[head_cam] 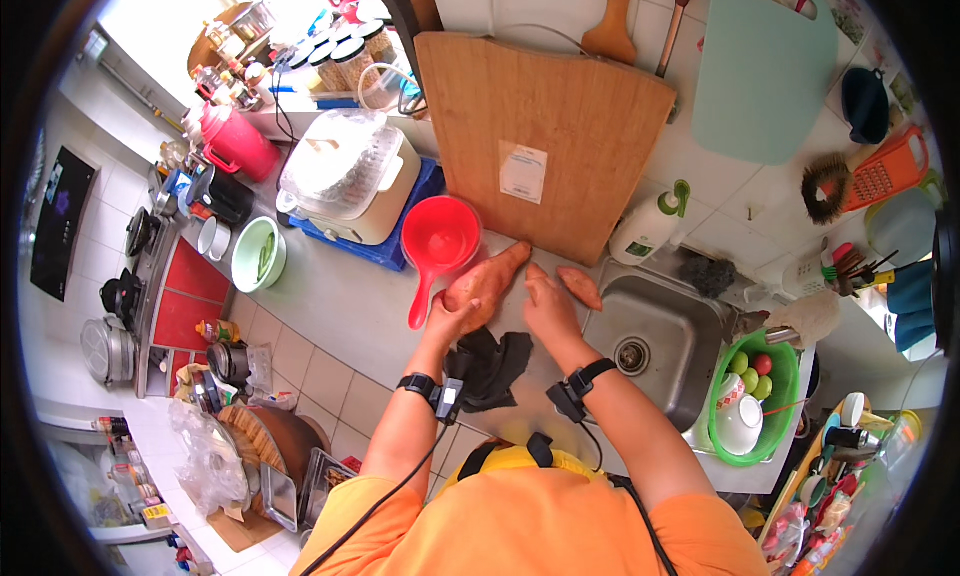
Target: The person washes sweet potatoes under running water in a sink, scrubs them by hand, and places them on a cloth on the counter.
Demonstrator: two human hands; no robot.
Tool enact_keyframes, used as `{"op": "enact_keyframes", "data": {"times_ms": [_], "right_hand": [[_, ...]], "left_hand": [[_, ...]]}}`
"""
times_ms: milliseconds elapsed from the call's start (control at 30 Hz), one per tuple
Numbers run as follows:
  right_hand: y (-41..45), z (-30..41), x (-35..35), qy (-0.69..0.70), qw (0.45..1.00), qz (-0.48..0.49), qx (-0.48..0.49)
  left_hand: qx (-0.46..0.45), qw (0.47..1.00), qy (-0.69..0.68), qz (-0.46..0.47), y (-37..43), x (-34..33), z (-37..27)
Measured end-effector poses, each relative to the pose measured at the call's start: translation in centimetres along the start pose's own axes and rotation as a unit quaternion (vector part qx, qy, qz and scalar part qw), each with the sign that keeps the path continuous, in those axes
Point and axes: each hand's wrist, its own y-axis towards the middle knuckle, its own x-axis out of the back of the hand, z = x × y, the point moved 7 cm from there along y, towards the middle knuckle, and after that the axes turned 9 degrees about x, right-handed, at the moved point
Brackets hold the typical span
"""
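Note:
My left hand [448, 319] grips the near end of a large sweet potato [487, 279], which lies slanted on the steel counter [405, 336]. Beside it, my right hand [551, 307] has its fingers around a smaller sweet potato [535, 273]; much of that one is hidden by the hand. A third, small sweet potato [580, 287] rests by the sink's left rim, just right of my right hand. Left of the large one sits a red plastic water ladle [444, 231], its handle towards me. A crumpled black cloth [489, 369] lies between my wrists at the counter's front.
A large wooden cutting board [555, 125] leans on the wall behind. To the right are a steel sink [667, 351], a pump bottle [649, 227] and a green basket [787, 426] with fruit and bowls. Leftward stand an electric cooker [352, 178] and a pale green bowl [247, 264].

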Motion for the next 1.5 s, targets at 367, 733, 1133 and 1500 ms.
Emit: {"op": "enact_keyframes", "data": {"times_ms": [367, 733, 1133, 1500], "right_hand": [[-4.0, -2.9, 2.3, -0.160, 0.984, 0.068, -0.044], [-5.4, -4.0, 3.6, -0.160, 0.987, 0.000, -0.034], [-16.8, -10.2, 9.0, 0.112, 0.978, -0.046, -0.171], [-15.7, -2.4, 3.0, 0.048, 0.989, 0.125, 0.065]], "left_hand": [[0.025, 0.996, -0.078, 0.024, -0.4, 0.1, 2.3], [-0.058, 0.988, 0.070, -0.123, -5.7, 0.5, 3.9], [-0.287, 0.830, 0.478, -0.005, -13.8, -7.0, 5.7], [-0.216, 0.897, 0.378, -0.068, -9.9, -7.3, 1.4]]}}
